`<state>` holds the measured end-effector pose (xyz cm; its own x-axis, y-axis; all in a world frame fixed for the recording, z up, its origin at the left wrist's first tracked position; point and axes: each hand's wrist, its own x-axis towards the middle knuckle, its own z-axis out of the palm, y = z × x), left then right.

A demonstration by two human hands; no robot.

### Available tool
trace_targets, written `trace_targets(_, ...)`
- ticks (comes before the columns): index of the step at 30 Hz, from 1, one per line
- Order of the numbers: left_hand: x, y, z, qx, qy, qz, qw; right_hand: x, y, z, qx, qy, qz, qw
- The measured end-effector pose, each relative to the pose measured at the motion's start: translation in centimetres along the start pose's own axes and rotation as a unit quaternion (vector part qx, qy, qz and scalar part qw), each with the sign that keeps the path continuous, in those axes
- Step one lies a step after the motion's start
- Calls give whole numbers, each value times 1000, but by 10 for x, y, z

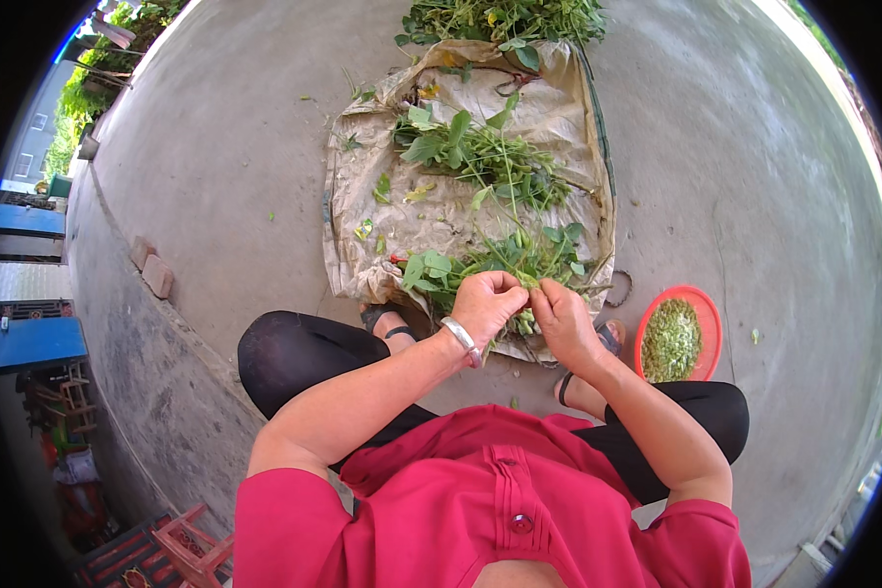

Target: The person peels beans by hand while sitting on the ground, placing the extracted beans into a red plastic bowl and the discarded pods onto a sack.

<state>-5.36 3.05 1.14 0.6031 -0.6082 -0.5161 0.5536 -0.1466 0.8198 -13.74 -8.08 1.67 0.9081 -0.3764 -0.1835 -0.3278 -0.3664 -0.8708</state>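
Between the fingertips of both hands is a small green pod [529, 282]. My left hand [485, 305], with a silver bangle at its wrist, pinches it from one side. My right hand [567, 323] grips the other side with thumb and forefinger. Just beneath them lies a near heap of leafy green bean plants [430, 270], partly hidden by the hands. It rests on the near end of a flattened, soiled woven sack [356, 187]. A second bunch of plants [500, 162] lies across the middle of the sack.
By my right foot stands a red plastic basin [714, 331] holding small green pieces [672, 338]. A larger plant heap [500, 20] sits at the sack's far end. Two bricks [157, 276] lie left on the concrete floor [250, 147]. A red wooden stool [191, 547] stands lower left.
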Motion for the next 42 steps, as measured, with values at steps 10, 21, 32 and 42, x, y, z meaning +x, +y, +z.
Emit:
trace_targets(10, 14, 38, -28, 8, 152, 46, 987, -7, -2, -4, -16, -16, -14, 1000)
trace_targets(21, 19, 58, -39, -115, 3, -11, 993, -6, 17, -5, -52, -36, -49, 997)
trace_targets(32, 9, 48, -25, -245, -74, -69, 964, 14, -14, -49, 529, -150, 200, 811)
trace_targets(42, 1, 28, -8, -166, -85, -73, 980, 10, -18, -25, 131, -38, -19, 990)
